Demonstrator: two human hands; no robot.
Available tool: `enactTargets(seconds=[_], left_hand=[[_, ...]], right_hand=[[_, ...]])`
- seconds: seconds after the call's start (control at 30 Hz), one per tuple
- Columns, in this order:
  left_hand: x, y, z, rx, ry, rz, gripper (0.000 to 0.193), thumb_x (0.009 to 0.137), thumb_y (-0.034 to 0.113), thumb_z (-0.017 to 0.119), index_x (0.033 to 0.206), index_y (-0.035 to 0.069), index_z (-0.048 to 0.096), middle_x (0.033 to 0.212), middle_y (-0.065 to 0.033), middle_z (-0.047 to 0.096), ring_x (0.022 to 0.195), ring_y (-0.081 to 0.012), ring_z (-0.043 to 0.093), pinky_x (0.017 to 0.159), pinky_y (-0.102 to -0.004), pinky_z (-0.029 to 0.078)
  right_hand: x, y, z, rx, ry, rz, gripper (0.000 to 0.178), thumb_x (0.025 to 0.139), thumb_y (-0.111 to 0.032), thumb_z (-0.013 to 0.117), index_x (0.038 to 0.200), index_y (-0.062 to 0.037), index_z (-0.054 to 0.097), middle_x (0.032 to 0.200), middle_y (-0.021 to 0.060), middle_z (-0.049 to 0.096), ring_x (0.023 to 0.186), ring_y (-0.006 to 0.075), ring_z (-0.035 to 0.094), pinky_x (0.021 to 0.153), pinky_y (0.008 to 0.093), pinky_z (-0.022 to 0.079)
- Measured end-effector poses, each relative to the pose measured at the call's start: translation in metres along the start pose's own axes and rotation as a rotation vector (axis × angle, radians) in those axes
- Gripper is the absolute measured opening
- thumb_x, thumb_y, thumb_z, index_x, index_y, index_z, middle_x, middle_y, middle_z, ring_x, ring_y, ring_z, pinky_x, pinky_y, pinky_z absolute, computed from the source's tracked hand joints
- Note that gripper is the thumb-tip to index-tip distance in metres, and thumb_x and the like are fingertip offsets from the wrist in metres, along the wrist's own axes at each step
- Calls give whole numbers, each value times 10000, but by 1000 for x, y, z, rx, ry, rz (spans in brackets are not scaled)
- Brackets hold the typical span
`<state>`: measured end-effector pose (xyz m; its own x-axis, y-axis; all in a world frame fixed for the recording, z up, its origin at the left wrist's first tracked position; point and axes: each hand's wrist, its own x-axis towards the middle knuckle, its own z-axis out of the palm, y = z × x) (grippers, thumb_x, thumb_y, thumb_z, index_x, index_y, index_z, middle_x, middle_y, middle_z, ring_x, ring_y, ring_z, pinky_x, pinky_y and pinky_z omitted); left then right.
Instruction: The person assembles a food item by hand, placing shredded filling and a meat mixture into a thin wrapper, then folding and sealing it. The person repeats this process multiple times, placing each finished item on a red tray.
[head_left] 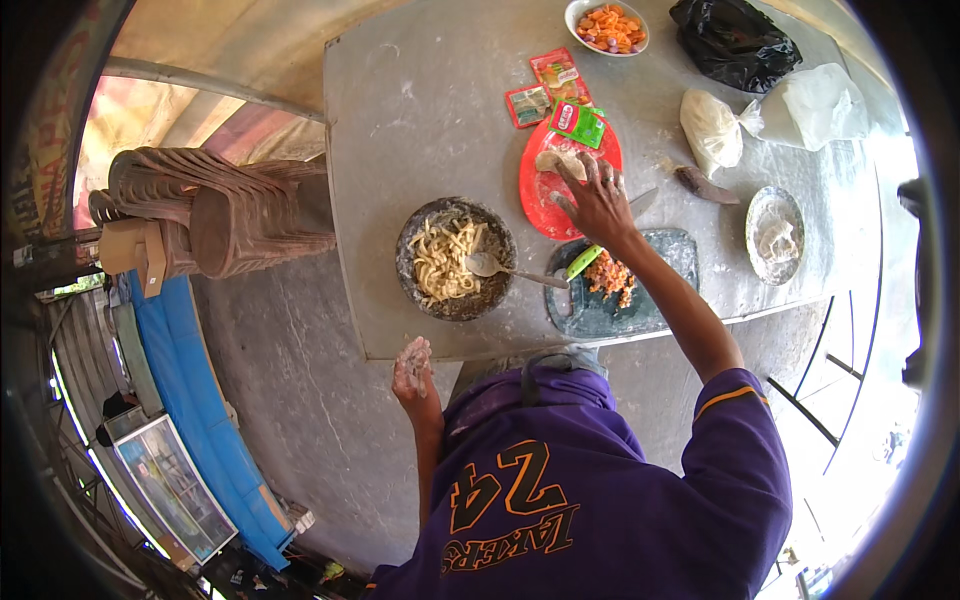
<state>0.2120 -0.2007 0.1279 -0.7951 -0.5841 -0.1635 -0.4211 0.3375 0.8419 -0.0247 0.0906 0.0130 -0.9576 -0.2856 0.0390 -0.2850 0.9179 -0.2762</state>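
Observation:
My right hand [603, 203] reaches over a red plate [540, 212], its floury fingers stretched out and touching a pale folded piece of dough [560, 163]. Off the table's front edge, my left hand [412, 370] is raised with flour-coated fingers curled together; whether anything sits inside them is hidden. A dark stone bowl [408, 285] holds pale strips, and a metal spoon [487, 264] rests in it. Beneath my right forearm lies a dark green board [655, 300] with chopped reddish filling [610, 278]. A knife with a green handle [583, 262] lies across the board and passes under my right wrist.
Seasoning sachets [578, 123] overlap the plate's far edge. A bowl of cut carrots [612, 28], a black plastic bag [737, 45], a tied bag of white powder [712, 130] and a floury metal dish [773, 236] stand farther off. Stacked brown chairs [225, 205] adjoin the table's left side.

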Motion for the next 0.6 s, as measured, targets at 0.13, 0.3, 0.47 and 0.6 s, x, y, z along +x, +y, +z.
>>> enactTargets(seconds=[0.13, 0.3, 0.47, 0.6], left_hand=[[-1, -1, 0, -46, -30, -3, 258, 955, 63, 552, 1176, -11, 662, 1128, -108, 685, 949, -196, 664, 732, -305, 541], [-5, -8, 1, -34, -15, 44, 266, 952, 54, 543, 1182, -10, 659, 1164, -110, 677, 944, -189, 665, 707, -291, 545], [-14, -8, 3, -60, -5, 31, 259, 967, 59, 541, 1197, -11, 638, 1169, -109, 672, 975, -175, 667, 677, -261, 548], [-18, 21, 13, 34, -73, 9, 243, 969, 57, 564, 1193, -20, 619, 1164, -113, 657, 998, -175, 668, 673, -242, 549]], right_hand=[[5, 0, 4, 1, -9, 26, 608, 967, -533, 498, 1464, -187, 444, 1521, 204, 350, 1339, 448, 393, 1073, 597, 328], [7, -1, 5, 50, 55, 75, 595, 969, -475, 528, 1479, -186, 429, 1459, 225, 378, 1294, 441, 403, 1070, 592, 323], [10, 22, -22, 46, 228, 130, 527, 963, -345, 575, 1443, -154, 470, 1429, 230, 407, 1248, 459, 444, 1054, 586, 355], [14, 97, -66, 56, 474, 149, 416, 907, -130, 564, 1317, -58, 545, 1291, 232, 536, 1217, 423, 493, 1061, 511, 400]])
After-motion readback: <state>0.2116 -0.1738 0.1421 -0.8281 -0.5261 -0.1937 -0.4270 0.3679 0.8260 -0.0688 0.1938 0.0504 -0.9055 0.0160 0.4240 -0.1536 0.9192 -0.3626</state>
